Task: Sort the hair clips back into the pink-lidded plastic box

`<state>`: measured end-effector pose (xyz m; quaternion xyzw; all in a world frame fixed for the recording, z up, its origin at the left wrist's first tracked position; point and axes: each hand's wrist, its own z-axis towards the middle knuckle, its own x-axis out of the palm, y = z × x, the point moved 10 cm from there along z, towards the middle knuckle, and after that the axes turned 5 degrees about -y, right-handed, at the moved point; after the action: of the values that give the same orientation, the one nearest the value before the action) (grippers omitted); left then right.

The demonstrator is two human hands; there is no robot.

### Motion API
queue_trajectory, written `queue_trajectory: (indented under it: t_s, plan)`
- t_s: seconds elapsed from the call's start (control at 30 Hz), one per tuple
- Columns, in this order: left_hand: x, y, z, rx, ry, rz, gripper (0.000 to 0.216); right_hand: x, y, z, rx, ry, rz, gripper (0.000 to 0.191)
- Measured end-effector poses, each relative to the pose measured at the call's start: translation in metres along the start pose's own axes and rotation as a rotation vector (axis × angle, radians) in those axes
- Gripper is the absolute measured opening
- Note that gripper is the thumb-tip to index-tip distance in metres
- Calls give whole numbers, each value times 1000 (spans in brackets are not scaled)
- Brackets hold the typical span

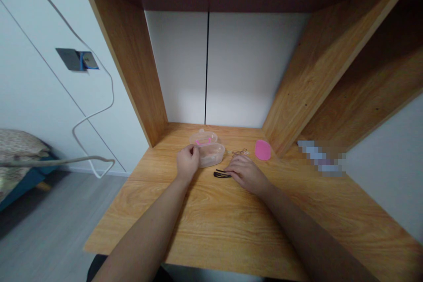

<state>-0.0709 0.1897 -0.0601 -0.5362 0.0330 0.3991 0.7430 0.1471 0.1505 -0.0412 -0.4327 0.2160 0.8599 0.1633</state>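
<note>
Far L, a bed (pixel 21 154) shows past the desk edge; a pale cable (pixel 113 88) hangs down the wall nearby. My L hand (pixel 187 163) is on the desk (pixel 198 220), fingers curled in, right at the L end of the clear box (pixel 211 161); can't tell if they grip its rim. Box lies open, lid half toward the back, w/ a pink handle (pixel 203 142) on that half. Just in front, slightly R, are the black hair clips (pixel 220 175), flat on the wood. My R hand (pixel 247 172) has thumb & fingers nearly closed, pinching the clips' R end. Behind it: some small brownish bits (pixel 243 151), too small to ID. Then a flat pink pad (pixel 262 150), near the R upright.
</note>
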Motion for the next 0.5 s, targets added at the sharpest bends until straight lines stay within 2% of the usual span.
queue_trajectory:
  t_s: [0.17,0.5]
  plan:
    - [0,-1,0,2,0,-8,35,-6,11,2,-13,-36,0,15]
    - [-1,-2,0,-4,4,-2,35,-1,11,3,22,60,25,13]
